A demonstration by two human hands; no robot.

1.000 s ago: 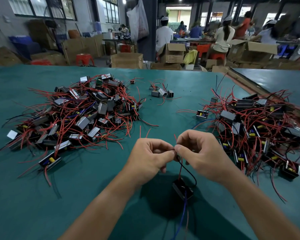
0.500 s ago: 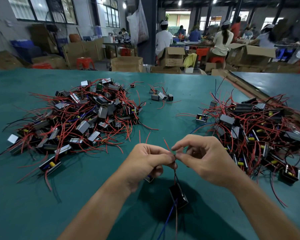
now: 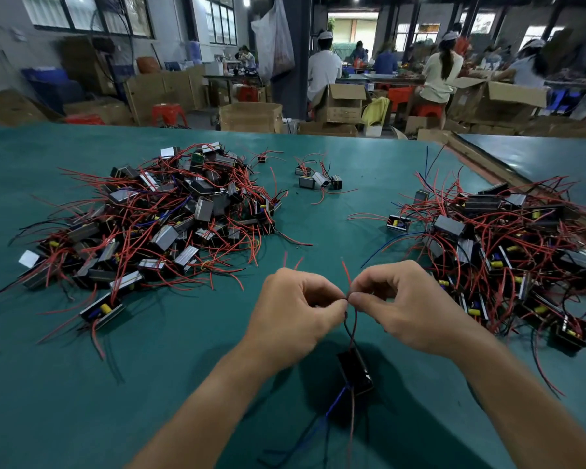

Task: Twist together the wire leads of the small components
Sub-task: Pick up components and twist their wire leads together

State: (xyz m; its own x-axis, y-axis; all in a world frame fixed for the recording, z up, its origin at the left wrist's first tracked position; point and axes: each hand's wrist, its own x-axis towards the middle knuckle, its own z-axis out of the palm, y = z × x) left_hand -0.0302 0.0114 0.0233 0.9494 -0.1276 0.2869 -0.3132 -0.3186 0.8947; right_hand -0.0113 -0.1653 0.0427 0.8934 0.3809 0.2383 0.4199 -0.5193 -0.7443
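A small black component (image 3: 355, 370) hangs above the green table (image 3: 65, 384) by its red and black wire leads (image 3: 350, 324). My left hand (image 3: 296, 316) and my right hand (image 3: 406, 311) meet fingertip to fingertip and both pinch those leads at the top. A short red lead end (image 3: 346, 273) sticks up between the two hands. Blue and red wires (image 3: 335, 406) trail down from the component's lower end.
A big heap of components with red leads (image 3: 156, 218) lies to the left, another heap (image 3: 508, 245) to the right. A few loose components (image 3: 318, 180) sit at the table's middle back. Cardboard boxes and seated people fill the room behind.
The hanging component has swung slightly and the lead ends have shifted between my fingertips. Both hands stay together in the same place.
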